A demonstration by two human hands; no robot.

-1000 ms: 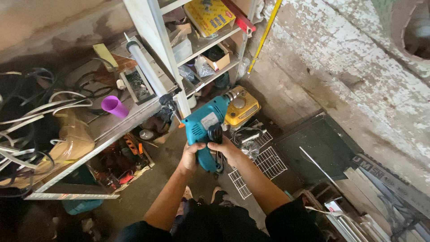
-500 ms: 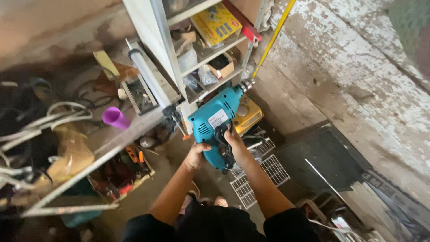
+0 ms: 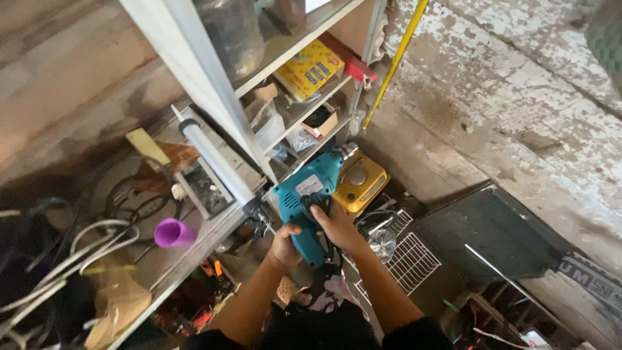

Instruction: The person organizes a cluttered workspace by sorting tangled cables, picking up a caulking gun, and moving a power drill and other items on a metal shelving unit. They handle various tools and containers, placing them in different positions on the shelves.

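A purple cup (image 3: 173, 233) sits on the shelf (image 3: 194, 249) at nine o'clock. The left hand (image 3: 285, 246) curls its fingers under the teal drill (image 3: 310, 201) – dead centre, nose aimed at one o'clock. The right hand (image 3: 337, 227) wraps the grip, fingers pressed together. A yellow case (image 3: 364, 183) lies just beyond, a wire rack (image 3: 414, 262) at four o'clock.

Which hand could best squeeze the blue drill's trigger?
Probably the right hand: it wraps the teal drill's grip, fingers lying near the trigger area. The left hand only steadies the handle's lower end.
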